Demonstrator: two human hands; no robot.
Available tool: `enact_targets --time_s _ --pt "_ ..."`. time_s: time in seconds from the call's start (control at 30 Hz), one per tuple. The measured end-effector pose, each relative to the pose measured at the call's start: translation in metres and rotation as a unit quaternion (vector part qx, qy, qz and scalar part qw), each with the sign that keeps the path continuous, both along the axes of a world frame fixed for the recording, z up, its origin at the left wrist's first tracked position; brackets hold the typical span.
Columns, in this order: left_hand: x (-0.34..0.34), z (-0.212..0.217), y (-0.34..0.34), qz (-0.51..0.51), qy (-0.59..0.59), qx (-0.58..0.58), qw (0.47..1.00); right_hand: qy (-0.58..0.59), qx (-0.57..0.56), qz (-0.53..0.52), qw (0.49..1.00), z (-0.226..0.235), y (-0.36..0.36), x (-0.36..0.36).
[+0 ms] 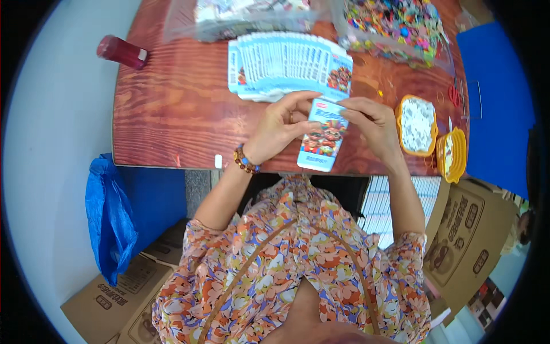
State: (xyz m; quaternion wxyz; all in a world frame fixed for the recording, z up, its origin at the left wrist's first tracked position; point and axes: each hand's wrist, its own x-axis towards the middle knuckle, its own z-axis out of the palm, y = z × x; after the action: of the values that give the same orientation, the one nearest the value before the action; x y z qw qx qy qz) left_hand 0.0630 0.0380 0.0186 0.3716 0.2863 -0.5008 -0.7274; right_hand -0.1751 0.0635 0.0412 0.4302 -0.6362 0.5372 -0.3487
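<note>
Between my two hands, over the front edge of the wooden table (189,123), is a small light-blue printed box (325,137) with cartoon figures on its front. My left hand (281,126) grips the box along its left side, thumb on the front. At the upper right corner, my right hand (372,123) pinches the box's top end with thumb and forefinger. Just beyond my hands lies a fanned row of flat light-blue boxes (286,63), overlapping one another. A beaded bracelet (245,160) circles my left wrist.
Clear bins stand at the back: one with packets (252,26), one with colourful small toys (395,40). Yellow baskets (433,123) and red scissors (454,94) sit at right. A dark red bottle (122,51) lies at left. Cardboard boxes (467,235) flank the table below.
</note>
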Motion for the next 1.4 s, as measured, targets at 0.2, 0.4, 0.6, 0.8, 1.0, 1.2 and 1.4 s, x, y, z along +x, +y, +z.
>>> enact_targets --time_s 0.2,0.4,0.6,0.8,1.0,1.2,1.4 --pt "0.004 0.007 -0.007 0.208 -0.110 -0.100 0.967 -0.483 0.172 -0.162 0.843 -0.015 -0.035 0.042" --pt "0.023 0.009 -0.024 0.323 -0.165 -0.246 0.899 -0.459 0.308 0.001 0.833 -0.007 -0.057 0.106" --pt "0.061 0.014 -0.030 0.323 -0.130 -0.206 0.914 0.196 -0.321 0.024 0.926 0.036 -0.185 0.094" --pt "0.065 0.013 -0.016 0.258 -0.160 -0.110 0.946 0.495 -0.157 0.173 0.837 0.006 -0.296 0.101" --pt "0.071 0.013 -0.008 0.256 -0.078 -0.046 0.963 0.552 -0.194 0.142 0.798 0.008 -0.311 0.091" --pt "0.065 0.015 -0.017 0.258 -0.067 -0.057 0.962 0.332 -0.157 0.122 0.922 0.055 -0.309 0.069" --pt "0.051 0.008 -0.028 0.303 -0.256 -0.202 0.896 0.070 -0.139 0.010 0.988 0.115 -0.206 0.057"
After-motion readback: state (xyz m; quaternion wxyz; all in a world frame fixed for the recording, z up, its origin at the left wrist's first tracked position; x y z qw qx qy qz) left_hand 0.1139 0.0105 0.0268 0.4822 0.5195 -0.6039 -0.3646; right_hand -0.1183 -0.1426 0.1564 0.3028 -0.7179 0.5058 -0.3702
